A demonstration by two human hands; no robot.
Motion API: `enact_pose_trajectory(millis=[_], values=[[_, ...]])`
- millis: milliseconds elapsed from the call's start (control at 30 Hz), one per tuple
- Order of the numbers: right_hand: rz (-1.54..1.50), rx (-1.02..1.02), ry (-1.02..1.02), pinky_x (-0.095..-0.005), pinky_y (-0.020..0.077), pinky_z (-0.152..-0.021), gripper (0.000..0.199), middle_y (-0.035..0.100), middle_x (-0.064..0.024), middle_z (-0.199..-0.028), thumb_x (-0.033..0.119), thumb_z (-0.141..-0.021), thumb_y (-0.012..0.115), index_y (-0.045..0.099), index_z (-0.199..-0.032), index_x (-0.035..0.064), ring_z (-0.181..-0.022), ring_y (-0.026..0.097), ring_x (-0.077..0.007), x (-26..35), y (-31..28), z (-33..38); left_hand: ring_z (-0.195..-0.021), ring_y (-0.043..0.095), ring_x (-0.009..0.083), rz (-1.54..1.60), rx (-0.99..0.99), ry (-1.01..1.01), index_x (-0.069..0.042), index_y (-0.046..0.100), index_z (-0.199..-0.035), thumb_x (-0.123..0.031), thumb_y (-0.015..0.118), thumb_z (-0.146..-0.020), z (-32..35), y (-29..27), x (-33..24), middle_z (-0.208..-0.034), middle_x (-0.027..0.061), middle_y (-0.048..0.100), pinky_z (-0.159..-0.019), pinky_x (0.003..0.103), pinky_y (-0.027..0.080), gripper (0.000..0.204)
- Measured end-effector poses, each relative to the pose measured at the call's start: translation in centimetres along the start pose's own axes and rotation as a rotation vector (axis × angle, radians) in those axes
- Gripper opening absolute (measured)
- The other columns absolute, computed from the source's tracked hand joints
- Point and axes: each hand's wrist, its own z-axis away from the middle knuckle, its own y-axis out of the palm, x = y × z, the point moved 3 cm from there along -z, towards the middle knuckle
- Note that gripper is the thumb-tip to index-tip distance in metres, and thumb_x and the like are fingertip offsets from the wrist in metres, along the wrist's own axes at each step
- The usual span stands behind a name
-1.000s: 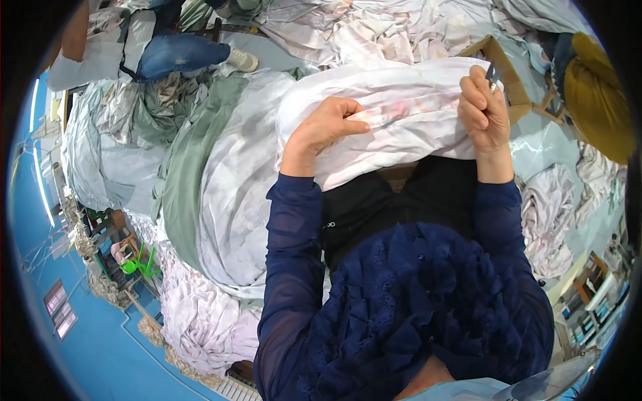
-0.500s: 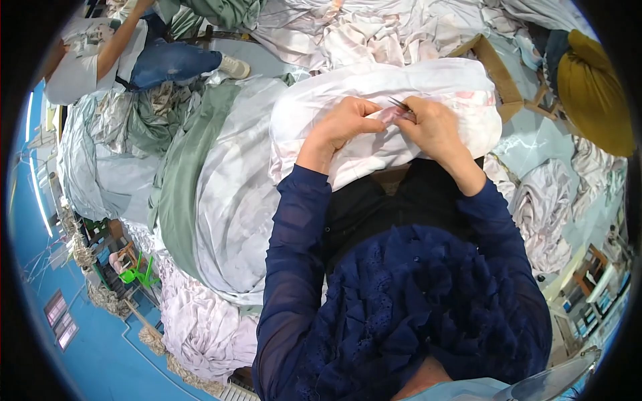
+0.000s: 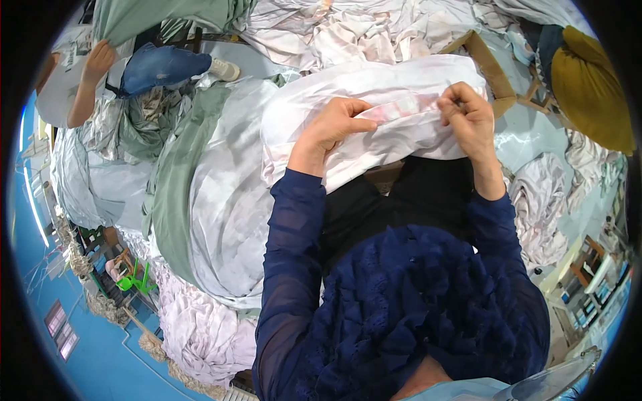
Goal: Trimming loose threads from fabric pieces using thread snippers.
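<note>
A long piece of white fabric (image 3: 294,120) with a faint pink print lies bunched across my lap. My left hand (image 3: 336,125) is closed on its edge, thumb and fingers pinching a fold. From there a strip of the fabric with a pink-and-pale patch runs toward my right hand (image 3: 470,119). That hand is raised at the right end of the cloth, its fingers curled together. A bit of something dark shows between them, seemingly the small pointed snips, mostly hidden by the fingers. Whether the right fingertips touch the fabric edge I cannot tell.
Grey-white and green cloth (image 3: 170,194) is heaped at my left. Piles of pale printed fabric (image 3: 361,33) lie ahead, others (image 3: 542,200) at right. A cardboard box (image 3: 491,73) stands beyond my right hand. A person in jeans (image 3: 160,67) handles green cloth at far left; mustard-coloured clothing (image 3: 592,93) shows at right.
My right hand has moved right, away from my left hand, and the dark snips tips no longer show plainly. My left hand stays on the fabric. The other person has lifted green cloth.
</note>
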Motion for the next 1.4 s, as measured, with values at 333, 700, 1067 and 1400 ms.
enact_pose_trajectory(millis=[333,700,1067,1400], values=[[-0.34,-0.006,0.022,-0.018,0.0338,-0.048,0.014,0.062,-0.0028,-0.073,0.015,-0.097,0.057,0.056,-0.089,0.0035,-0.057,0.056,-0.0066,1.2,-0.4,0.3,-0.074,0.06,0.0145,-0.399,-0.279,0.326,-0.001,0.068,-0.098,-0.011,0.075,-0.074,-0.3,0.8,-0.2,-0.084,0.0036,0.067,-0.067,0.029,0.047,0.027],[-0.14,0.131,0.076,-0.0229,0.034,-0.045,0.016,0.049,0.0008,-0.062,0.011,-0.095,0.059,0.051,-0.083,0.0053,-0.049,0.044,-0.0072,0.4,-1.9,0.6,-0.062,0.051,0.0091,-0.338,-0.081,0.316,-0.003,0.069,-0.083,-0.017,0.068,-0.084,-1.1,5.5,-1.1,-0.065,-0.0023,0.055,-0.057,0.027,0.04,0.014],[0.813,0.057,-0.36,-0.0405,0.0443,-0.057,0.018,0.056,-0.0176,-0.072,-0.007,-0.073,0.059,0.056,-0.088,0.0041,-0.066,0.059,-0.0372,1.3,-9.6,0.6,-0.057,0.038,0.001,0.009,-0.109,0.215,0.002,0.071,-0.082,-0.013,0.066,-0.089,0.0,5.2,-0.7,-0.062,-0.009,0.05,-0.05,0.021,0.029,0.018],[1.328,-0.051,-0.501,-0.0434,0.047,-0.058,0.015,0.059,-0.0173,-0.076,-0.003,-0.08,0.057,0.053,-0.091,0.0065,-0.07,0.061,-0.0366,-2.2,-24.0,-2.8,-0.048,0.039,0.0014,-0.147,-0.149,0.193,-0.001,0.069,-0.078,-0.019,0.067,-0.091,0.0,4.2,-0.8,-0.058,-0.0069,0.052,-0.043,0.02,0.03,0.022]])
